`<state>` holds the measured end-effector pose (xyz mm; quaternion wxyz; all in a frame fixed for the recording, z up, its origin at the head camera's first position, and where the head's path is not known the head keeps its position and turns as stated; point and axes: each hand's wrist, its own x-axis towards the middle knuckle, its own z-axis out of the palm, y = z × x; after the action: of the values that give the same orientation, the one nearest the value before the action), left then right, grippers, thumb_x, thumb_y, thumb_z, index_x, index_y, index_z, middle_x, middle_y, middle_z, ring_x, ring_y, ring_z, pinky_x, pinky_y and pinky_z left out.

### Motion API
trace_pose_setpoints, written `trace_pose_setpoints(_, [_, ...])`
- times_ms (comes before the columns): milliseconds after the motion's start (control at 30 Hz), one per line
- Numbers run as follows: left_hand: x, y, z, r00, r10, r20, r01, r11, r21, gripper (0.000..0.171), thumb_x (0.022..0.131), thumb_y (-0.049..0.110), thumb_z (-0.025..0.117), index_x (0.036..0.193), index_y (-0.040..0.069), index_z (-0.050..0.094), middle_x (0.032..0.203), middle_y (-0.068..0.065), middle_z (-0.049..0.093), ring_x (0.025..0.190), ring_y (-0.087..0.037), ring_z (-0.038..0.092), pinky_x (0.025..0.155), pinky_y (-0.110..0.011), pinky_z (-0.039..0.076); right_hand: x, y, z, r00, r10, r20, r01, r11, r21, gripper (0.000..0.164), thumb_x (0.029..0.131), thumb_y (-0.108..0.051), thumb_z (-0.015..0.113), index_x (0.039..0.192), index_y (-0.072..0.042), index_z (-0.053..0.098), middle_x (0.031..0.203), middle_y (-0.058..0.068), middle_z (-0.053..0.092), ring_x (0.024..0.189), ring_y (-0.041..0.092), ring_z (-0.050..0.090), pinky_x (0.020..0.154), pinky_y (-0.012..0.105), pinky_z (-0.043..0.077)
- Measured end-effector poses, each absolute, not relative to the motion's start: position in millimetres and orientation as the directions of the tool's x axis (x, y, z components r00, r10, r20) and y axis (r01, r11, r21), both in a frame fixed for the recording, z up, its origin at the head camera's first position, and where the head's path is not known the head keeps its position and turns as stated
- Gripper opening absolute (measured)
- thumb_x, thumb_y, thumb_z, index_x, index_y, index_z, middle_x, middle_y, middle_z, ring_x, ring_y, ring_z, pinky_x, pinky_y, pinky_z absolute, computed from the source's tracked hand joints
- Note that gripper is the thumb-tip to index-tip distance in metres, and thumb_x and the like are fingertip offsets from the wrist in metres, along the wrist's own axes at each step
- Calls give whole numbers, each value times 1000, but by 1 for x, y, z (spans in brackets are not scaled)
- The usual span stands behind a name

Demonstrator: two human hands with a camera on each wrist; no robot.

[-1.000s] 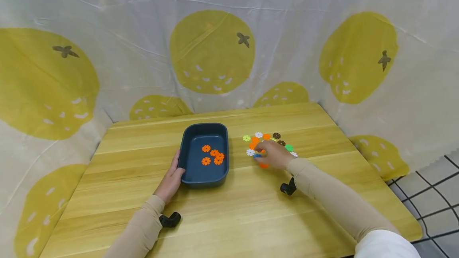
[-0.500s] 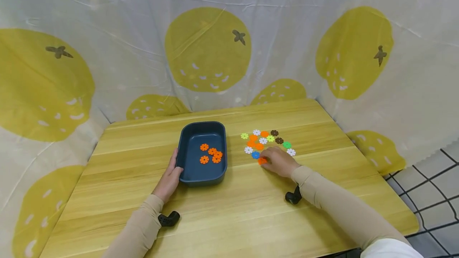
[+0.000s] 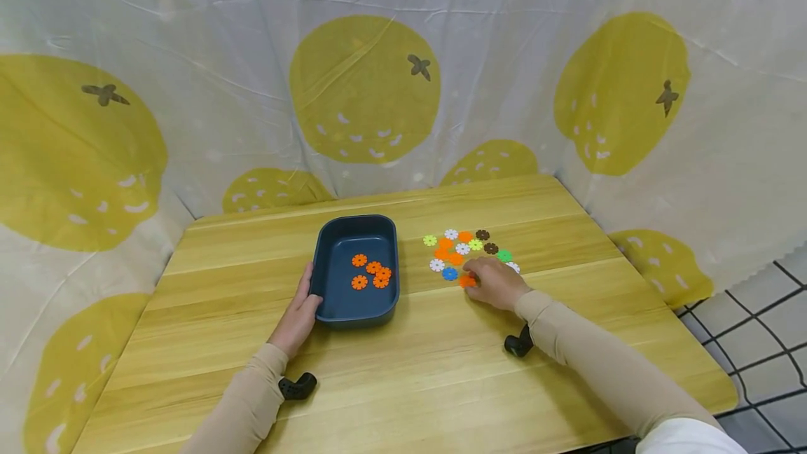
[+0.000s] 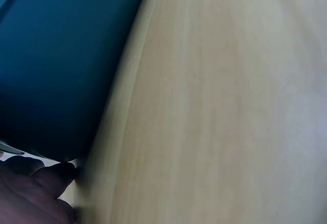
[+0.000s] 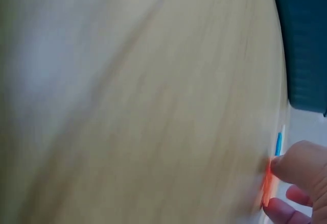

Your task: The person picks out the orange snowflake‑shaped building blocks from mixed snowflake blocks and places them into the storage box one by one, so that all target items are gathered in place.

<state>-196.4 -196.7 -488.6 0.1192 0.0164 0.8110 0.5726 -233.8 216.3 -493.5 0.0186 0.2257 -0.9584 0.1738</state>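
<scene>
A dark blue rectangular tray (image 3: pixel 337 303) stands on the table, with several orange snowflake discs (image 3: pixel 359 281) lying inside. My left hand (image 3: pixel 295 319) holds its left side, thumb at the rim and fingers along the outer wall. To the right of the tray, my right hand (image 3: pixel 498 284) pinches an orange snowflake disc (image 3: pixel 467 280) at the near edge of a loose group. In the right wrist view, thumb and fingertip sit at either end of this orange disc (image 5: pixel 267 183), low over the wood. A blue disc (image 3: pixel 450 274) lies just left of those fingers.
White, yellow-green, orange, brown (image 3: pixel 490 249) and green (image 3: pixel 504 256) discs lie beyond my right hand. One white disc (image 3: pixel 513 267) is partly covered by it. A lemon-print curtain (image 3: pixel 366 90) hangs behind the wooden table (image 3: pixel 403 384).
My right hand has come down toward the near edge of the group and drawn an orange disc slightly rightward, away from the blue one. My left hand keeps its hold on the tray.
</scene>
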Motion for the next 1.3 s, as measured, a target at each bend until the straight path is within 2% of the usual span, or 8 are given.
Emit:
trace_pose_setpoints(200, [-197,-198,-489,-971,163,-174,-109,346,932,72,105,14,28,163,32,-11,172,6,-13,160,-26,-10,129,-55,-2,-243,215,-480,-894,-423,148,-447,819,-360,41,88,-18,75,124,-1,67,105,9,73,95,25,66,81,39,58])
trace_pose_setpoints(333, [-197,-198,-491,-975,162,-152,-87,352,932,72,104,13,29,164,27,-10,172,2,-11,160,-28,-9,129,-55,-2,-252,200,-455,-889,-432,150,-455,802,-387,44,90,-18,74,129,-1,64,112,11,71,105,32,65,85,44,58])
trace_pose_setpoints(433, [-196,-197,-494,-976,161,-148,-82,360,930,72,104,12,29,164,24,-9,172,0,-11,160,-29,-10,129,-56,-2,-259,179,-438,-873,-461,157,-484,784,-389,44,91,-18,73,131,-3,63,114,10,71,109,32,65,88,44,57])
trace_pose_setpoints(667, [-193,-194,-499,-973,165,-164,-96,358,929,72,104,12,28,164,26,-9,172,2,-11,160,-28,-9,129,-55,-2,-267,117,-424,-818,-554,153,-561,710,-426,43,93,-22,72,132,-7,62,119,9,70,116,31,63,98,43,54])
trace_pose_setpoints(867, [-192,-191,-499,-972,167,-166,-96,360,928,72,105,15,29,164,28,-9,172,4,-10,160,-27,-9,129,-55,-2,-267,81,-430,-789,-603,114,-582,676,-451,42,93,-24,72,131,-8,64,116,11,70,112,29,62,94,40,54])
trace_pose_setpoints(1000, [-194,-192,-497,-973,167,-161,-91,361,928,72,105,15,29,164,29,-10,172,4,-11,160,-28,-8,129,-56,-1,-269,78,-431,-780,-617,102,-591,673,-444,42,94,-26,71,131,-8,64,118,14,70,112,29,61,95,40,54])
trace_pose_setpoints(1300, [-195,-198,-491,-975,153,-160,-96,355,930,72,105,15,28,163,30,-11,172,4,-12,160,-27,-9,129,-55,-1,-281,109,-426,-835,-541,106,-525,721,-452,43,94,-25,71,132,-8,63,125,13,68,120,32,60,100,45,53])
